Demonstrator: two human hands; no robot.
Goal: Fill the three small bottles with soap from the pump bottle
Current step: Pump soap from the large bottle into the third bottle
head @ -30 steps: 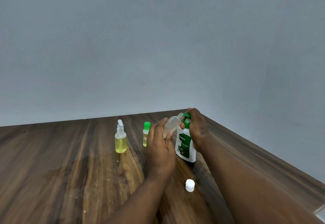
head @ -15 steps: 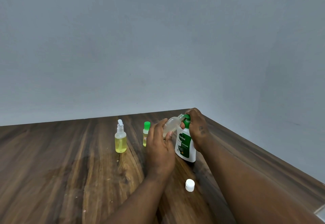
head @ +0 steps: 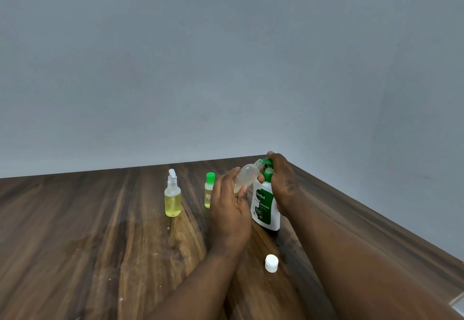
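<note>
My left hand (head: 229, 206) grips a small clear bottle (head: 247, 175), tilted with its open mouth up against the green nozzle of the white pump bottle (head: 266, 209). My right hand (head: 282, 181) lies over the green pump head with its fingers curled round it. A little pale liquid shows in the tilted bottle. To the left stand a small spray bottle (head: 172, 199) of yellow liquid with a white top and a slim bottle (head: 209, 190) with a green cap. A white cap (head: 271, 263) lies on the table near my forearms.
The wooden table (head: 88, 244) meets grey walls at the back and along the right side, forming a corner just behind the pump bottle. A few small specks and drops dot the wood below the spray bottle.
My right hand and the pump head have risen slightly; the tilted bottle stays at the nozzle. Nothing else has shifted.
</note>
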